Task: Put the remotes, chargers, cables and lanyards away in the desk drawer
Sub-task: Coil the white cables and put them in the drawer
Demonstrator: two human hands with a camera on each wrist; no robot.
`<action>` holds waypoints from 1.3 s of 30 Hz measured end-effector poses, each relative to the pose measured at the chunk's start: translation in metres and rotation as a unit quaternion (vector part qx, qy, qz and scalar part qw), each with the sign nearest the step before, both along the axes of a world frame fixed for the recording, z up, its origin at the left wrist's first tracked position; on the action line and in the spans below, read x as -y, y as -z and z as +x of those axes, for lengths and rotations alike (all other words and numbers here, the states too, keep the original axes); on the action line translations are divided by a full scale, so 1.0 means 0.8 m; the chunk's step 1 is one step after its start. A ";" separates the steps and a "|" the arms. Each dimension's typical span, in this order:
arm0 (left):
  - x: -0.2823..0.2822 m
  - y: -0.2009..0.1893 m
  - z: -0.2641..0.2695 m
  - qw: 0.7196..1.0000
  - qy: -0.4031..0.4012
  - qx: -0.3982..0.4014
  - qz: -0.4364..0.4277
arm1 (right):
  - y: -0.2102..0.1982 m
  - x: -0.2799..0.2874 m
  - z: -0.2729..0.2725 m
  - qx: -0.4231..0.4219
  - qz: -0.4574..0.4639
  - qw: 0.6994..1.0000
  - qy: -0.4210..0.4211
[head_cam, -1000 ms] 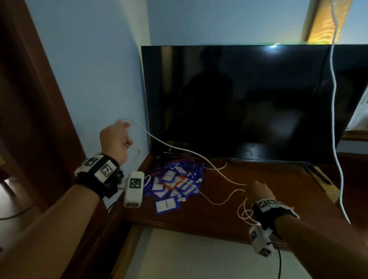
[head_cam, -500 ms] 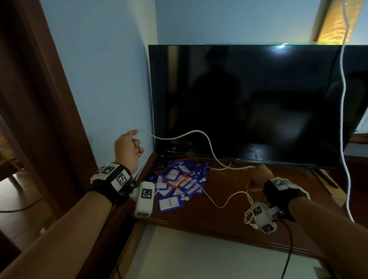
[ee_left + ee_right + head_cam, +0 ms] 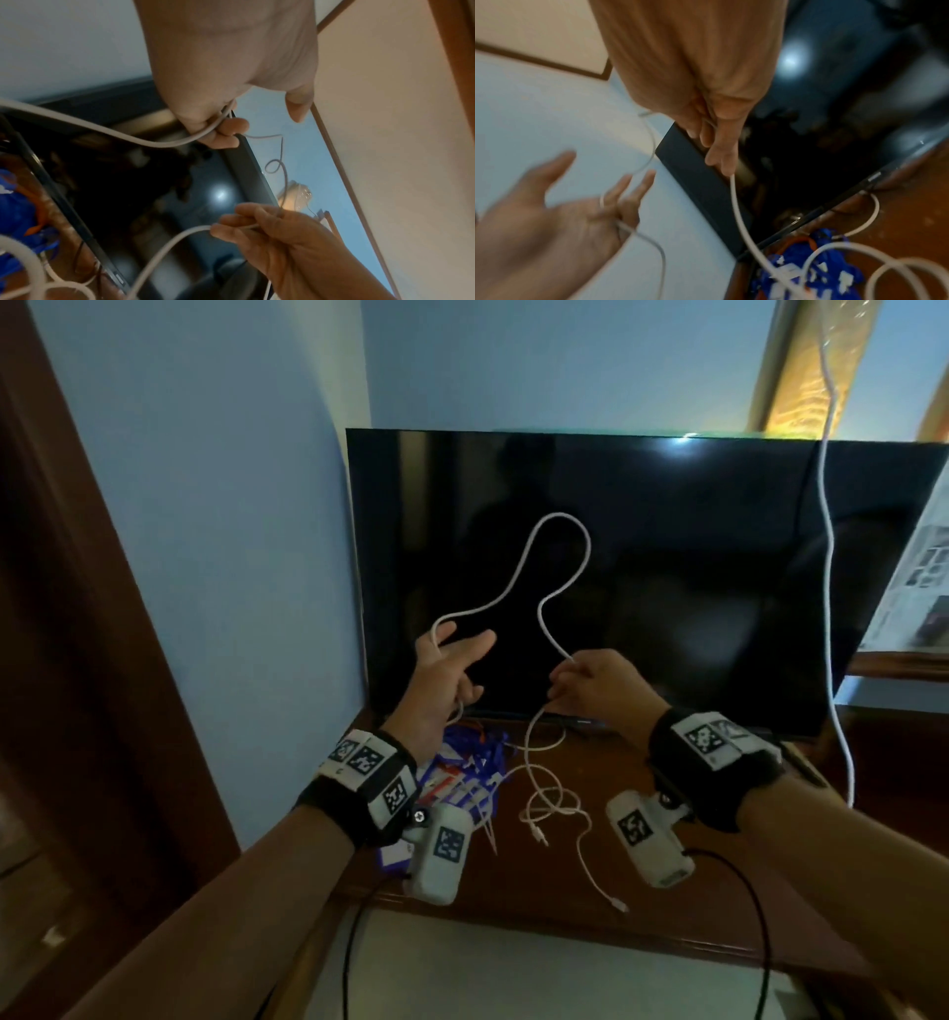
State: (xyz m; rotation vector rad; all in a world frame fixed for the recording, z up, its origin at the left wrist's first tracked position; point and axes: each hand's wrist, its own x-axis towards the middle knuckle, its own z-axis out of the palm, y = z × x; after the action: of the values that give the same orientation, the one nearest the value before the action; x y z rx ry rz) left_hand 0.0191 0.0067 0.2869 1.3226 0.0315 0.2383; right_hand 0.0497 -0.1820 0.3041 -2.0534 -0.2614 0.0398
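A white cable arches up in front of the dark TV between my two hands. My left hand holds one part of it with its lower fingers curled round it, thumb and forefinger stretched out; the left wrist view shows the same grip. My right hand pinches the cable a little to the right, fingertips closed on it. The rest of the cable trails down in loose loops on the wooden desk. A pile of blue lanyards with badge cards lies under my left wrist.
The TV stands on the desk close behind both hands. Another white cord hangs down at the right of the screen. A newspaper lies at the far right, and a brown door frame stands to the left.
Both hands have risen and come together in front of the screen. My right hand left the desk with the cable, which now stands in a tall loop between them.
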 end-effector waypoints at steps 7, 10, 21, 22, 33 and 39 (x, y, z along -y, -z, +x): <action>0.026 0.039 0.002 0.977 0.077 -0.060 0.190 | 0.021 -0.004 -0.010 0.020 0.101 0.994 0.039; 0.023 0.075 0.004 0.945 0.130 -0.113 0.277 | 0.019 0.003 -0.007 0.028 0.161 0.986 0.043; 0.009 0.130 0.026 0.892 0.081 -0.122 0.428 | -0.013 0.061 0.028 0.039 0.403 0.908 0.107; 0.015 0.124 0.029 0.902 0.085 -0.121 0.406 | -0.017 0.062 0.027 0.030 0.421 0.902 0.095; 0.132 0.108 0.072 0.933 0.008 -0.050 0.357 | -0.060 0.070 -0.011 0.034 0.469 0.882 0.025; 0.107 0.154 0.088 0.892 0.005 0.003 0.452 | -0.049 0.130 -0.012 0.046 0.514 0.848 0.123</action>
State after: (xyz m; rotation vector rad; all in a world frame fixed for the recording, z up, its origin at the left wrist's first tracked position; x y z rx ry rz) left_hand 0.0895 -0.0793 0.1634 2.2542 -0.1062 0.2580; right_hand 0.0405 -0.2859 0.3435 -0.9936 -0.0411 -0.3009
